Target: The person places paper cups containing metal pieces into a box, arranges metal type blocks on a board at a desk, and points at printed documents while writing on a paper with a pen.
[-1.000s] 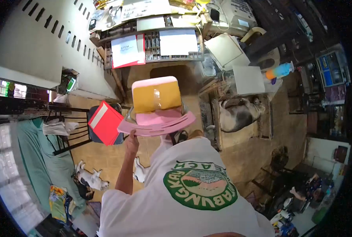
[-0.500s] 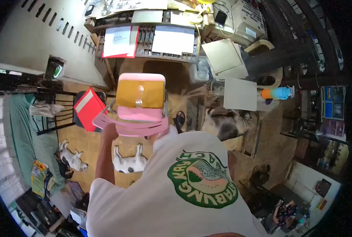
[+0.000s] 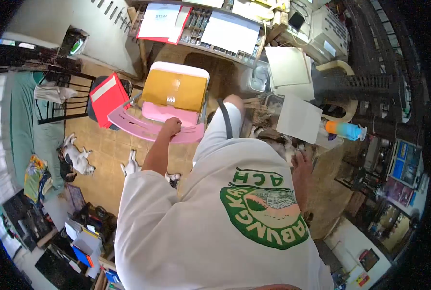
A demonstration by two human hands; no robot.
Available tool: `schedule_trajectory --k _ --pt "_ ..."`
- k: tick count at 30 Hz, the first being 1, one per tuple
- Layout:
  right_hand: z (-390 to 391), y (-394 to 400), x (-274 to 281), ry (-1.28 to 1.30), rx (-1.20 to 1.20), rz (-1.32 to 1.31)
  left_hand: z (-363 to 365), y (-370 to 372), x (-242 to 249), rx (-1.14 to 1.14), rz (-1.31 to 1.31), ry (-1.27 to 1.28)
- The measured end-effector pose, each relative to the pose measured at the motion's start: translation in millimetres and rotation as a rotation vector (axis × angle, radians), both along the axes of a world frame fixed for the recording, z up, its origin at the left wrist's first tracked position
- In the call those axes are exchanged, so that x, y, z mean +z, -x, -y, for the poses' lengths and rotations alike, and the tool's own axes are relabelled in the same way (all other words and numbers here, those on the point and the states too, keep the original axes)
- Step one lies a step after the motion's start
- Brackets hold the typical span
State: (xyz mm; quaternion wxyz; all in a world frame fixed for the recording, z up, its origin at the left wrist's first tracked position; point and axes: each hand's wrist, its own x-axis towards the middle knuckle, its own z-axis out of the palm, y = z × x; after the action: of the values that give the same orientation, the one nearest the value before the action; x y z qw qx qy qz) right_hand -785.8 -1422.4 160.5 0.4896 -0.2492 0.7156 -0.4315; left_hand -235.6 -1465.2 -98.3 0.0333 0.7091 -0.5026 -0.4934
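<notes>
My left hand (image 3: 171, 127) is curled over the backrest (image 3: 150, 132) of a pink folding chair. On the chair's seat lies a brown envelope (image 3: 175, 89) with clear tape across its middle. My right hand (image 3: 301, 163) hangs at my right side with fingers apart, holding nothing I can see. Close to it, a white and dark animal (image 3: 279, 140) lies partly hidden behind my shirt. My bent leg in white shorts (image 3: 220, 123) is raised beside the chair.
Red folders (image 3: 110, 99) rest on a dark chair at the left. Dogs (image 3: 78, 155) lie on the tiled floor. A cluttered desk holds papers (image 3: 231, 31). To the right are a grey board (image 3: 299, 119), an orange-blue bottle (image 3: 345, 130) and a black fan-like grille (image 3: 355, 84).
My left hand has shifted right along the chair's backrest. My right hand has come into view, and my leg has risen beside the chair. The whole view has tilted.
</notes>
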Motion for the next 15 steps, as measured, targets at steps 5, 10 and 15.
schedule_trajectory --k 5,10,15 --pt "73.9 -27.5 23.0 0.028 0.055 -0.065 -46.5 -17.3 -40.3 0.120 -0.093 -0.269" --pt "159.4 -93.4 37.4 0.103 0.316 -0.175 -112.5 -12.3 -70.7 0.166 -0.193 -0.563" --pt "319.3 -167.6 60.3 0.267 0.670 -0.341 40.0 15.9 54.4 0.369 -0.161 -0.300"
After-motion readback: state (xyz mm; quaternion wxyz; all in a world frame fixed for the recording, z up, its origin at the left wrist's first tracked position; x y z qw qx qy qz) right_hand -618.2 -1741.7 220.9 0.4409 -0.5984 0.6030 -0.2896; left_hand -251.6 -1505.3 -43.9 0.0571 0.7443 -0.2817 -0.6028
